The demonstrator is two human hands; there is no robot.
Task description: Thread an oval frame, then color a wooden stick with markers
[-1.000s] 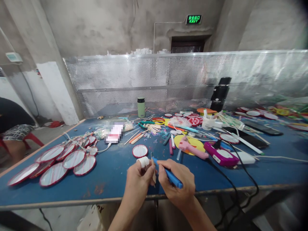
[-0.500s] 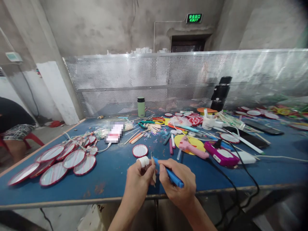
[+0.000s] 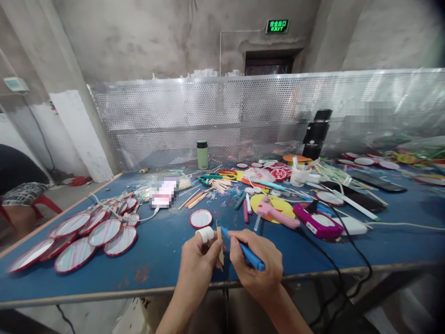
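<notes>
Low over the table's front edge, my left hand (image 3: 199, 262) pinches a small flat wooden stick (image 3: 220, 246) upright between thumb and fingers. A white band (image 3: 207, 234) wraps one finger of that hand. My right hand (image 3: 259, 264) is closed around a blue marker (image 3: 251, 255), its tip end pointing left at the stick's upper part. Whether tip and wood touch I cannot tell. Just beyond my hands lies a round white disc with a red rim (image 3: 200, 218). Pink and purple markers (image 3: 246, 211) lie to its right.
Several red-rimmed discs (image 3: 106, 232) are piled at left beside a charging phone (image 3: 164, 192). A pink glue gun (image 3: 276, 214) rests on a yellow disc, near a purple power strip (image 3: 318, 221) with black cables. Behind stand a green bottle (image 3: 202, 155) and a black flask (image 3: 316, 134).
The view has shifted slightly, so the table things sit a little further left. Both hands keep their hold, and the marker stays beside the stick.
</notes>
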